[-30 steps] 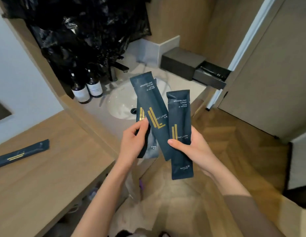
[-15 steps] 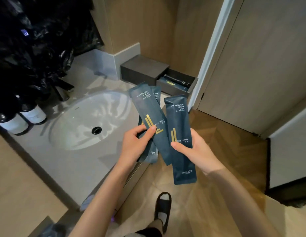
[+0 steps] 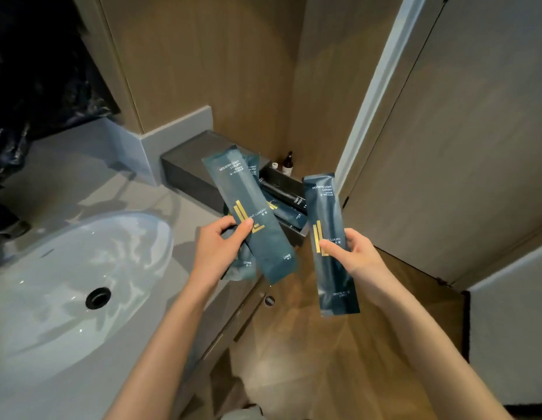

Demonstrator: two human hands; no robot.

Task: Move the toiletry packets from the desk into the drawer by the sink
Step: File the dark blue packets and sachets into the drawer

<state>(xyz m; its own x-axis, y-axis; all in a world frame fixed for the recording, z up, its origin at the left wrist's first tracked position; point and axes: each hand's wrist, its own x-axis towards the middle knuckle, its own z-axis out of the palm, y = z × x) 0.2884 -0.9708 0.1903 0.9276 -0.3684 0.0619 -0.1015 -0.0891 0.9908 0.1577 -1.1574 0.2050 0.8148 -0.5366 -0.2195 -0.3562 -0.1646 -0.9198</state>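
My left hand (image 3: pixel 216 253) grips two dark teal comb packets (image 3: pixel 248 213) with gold stripes, one fanned behind the other. My right hand (image 3: pixel 353 256) holds a single dental kit packet (image 3: pixel 330 244) upright, apart from the left pair. Behind the packets the dark grey drawer (image 3: pixel 289 181) stands pulled open from its box (image 3: pixel 191 168) at the back right corner of the counter. Inside it lie a dark packet (image 3: pixel 286 212) and a black packet (image 3: pixel 283 192). Both hands hover just in front of the drawer.
The white sink basin (image 3: pixel 66 283) with a black drain (image 3: pixel 97 297) fills the counter at left. A small brown bottle (image 3: pixel 288 163) stands behind the drawer. Black plastic bags (image 3: pixel 36 71) hang at upper left. A beige door (image 3: pixel 460 147) and wood floor (image 3: pixel 324 359) lie to the right.
The view has swung right from the desk to the sink corner. Both hands carried the packets closer to the drawer, and my right hand drew its packet away from the left pair.
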